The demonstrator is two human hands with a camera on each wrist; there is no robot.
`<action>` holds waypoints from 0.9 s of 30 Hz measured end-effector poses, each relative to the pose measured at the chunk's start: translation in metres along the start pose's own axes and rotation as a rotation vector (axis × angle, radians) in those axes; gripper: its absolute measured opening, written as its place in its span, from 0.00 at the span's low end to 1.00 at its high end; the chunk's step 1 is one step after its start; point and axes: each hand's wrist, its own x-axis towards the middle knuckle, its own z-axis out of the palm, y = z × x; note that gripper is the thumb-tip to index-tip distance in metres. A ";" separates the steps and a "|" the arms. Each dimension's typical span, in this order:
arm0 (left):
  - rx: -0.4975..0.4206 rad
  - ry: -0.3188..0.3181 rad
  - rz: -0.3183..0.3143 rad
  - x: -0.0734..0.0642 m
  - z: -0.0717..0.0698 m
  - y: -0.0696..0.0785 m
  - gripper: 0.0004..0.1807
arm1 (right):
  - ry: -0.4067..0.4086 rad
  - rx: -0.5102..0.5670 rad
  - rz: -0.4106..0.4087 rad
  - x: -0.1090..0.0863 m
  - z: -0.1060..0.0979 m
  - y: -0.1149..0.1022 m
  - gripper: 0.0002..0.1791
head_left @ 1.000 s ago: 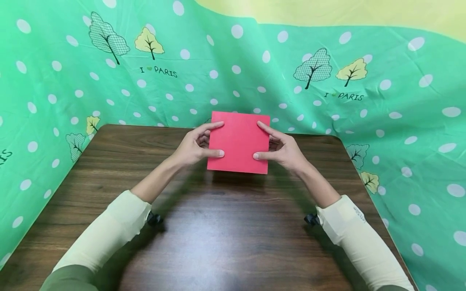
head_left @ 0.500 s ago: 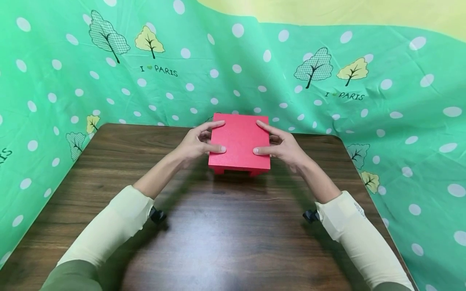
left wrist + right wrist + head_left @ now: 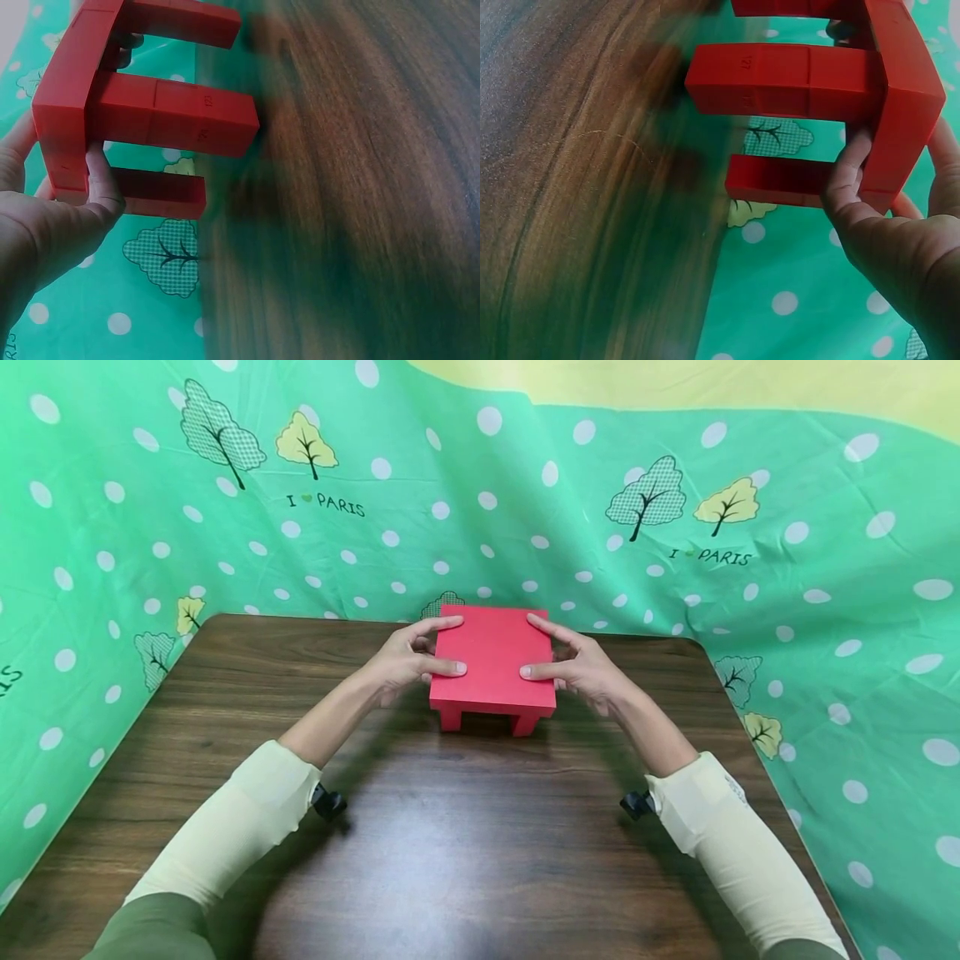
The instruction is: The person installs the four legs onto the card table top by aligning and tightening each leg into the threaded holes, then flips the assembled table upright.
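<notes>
A small red toy table (image 3: 493, 652) with a square top and blocky legs stands between both hands near the back of the brown table. My left hand (image 3: 405, 660) grips its left edge, thumb and forefinger on the top, other fingers tucked below. On the opposite edge my right hand (image 3: 588, 670) holds it the same way. Seen from the left wrist, a red leg (image 3: 176, 112) points at the wood, its end right by the surface with a shadow beside it. In the right wrist view, a leg (image 3: 780, 79) bears small engraved digits, and curled fingers (image 3: 849, 169) lie under the top.
The brown wood-grain table (image 3: 450, 843) reaches back to a green dotted cloth (image 3: 487, 518) printed with trees, which hangs behind and along the sides. Black wrist mounts (image 3: 328, 803) show at both sleeves.
The red toy table has tipped from top facing me to nearly level and come lower, so its front legs now show. Both hands keep their grip and turn with it.
</notes>
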 end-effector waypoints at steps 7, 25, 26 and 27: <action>-0.040 0.002 -0.032 0.000 0.002 -0.002 0.44 | -0.018 0.033 0.019 0.001 0.000 0.003 0.49; -0.055 -0.025 -0.081 -0.001 0.002 -0.002 0.44 | -0.038 0.040 0.035 0.001 0.000 0.006 0.49; -0.048 -0.034 -0.080 -0.001 0.002 -0.002 0.44 | -0.039 0.031 0.036 0.001 -0.001 0.006 0.48; -0.040 -0.042 -0.080 -0.001 0.001 -0.002 0.44 | -0.037 0.020 0.036 0.000 -0.001 0.007 0.48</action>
